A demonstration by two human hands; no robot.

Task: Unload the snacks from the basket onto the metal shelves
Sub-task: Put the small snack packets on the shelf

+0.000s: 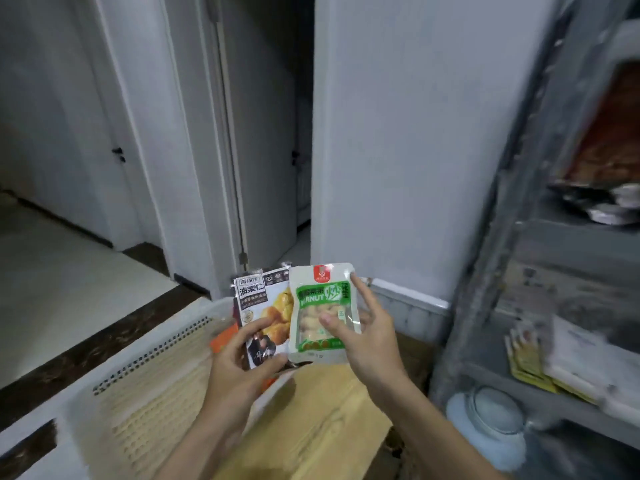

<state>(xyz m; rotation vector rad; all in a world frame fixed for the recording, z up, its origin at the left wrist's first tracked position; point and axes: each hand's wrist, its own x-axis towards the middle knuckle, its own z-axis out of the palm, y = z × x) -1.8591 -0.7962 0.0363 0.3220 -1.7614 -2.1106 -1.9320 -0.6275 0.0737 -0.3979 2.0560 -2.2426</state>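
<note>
Above the white plastic basket [166,344] I hold two snack packets side by side. My left hand [239,368] grips the bottom of a dark chestnut packet [258,299] with yellow kernels printed on it. My right hand [367,334] holds a green and white peanut packet [320,306], thumb on its front and fingers behind its right edge. The two packets overlap slightly. An orange packet [221,341] shows in the basket behind my left hand. The grey metal shelves [568,233] stand to the right, blurred.
The shelves carry a red-brown bag [609,133], foil trays [606,206] and yellow and white packets [554,362]. A pale blue lidded container [491,420] sits at the shelf's foot. A brown cardboard surface [322,420] lies beside the basket. A white wall and an open doorway are ahead.
</note>
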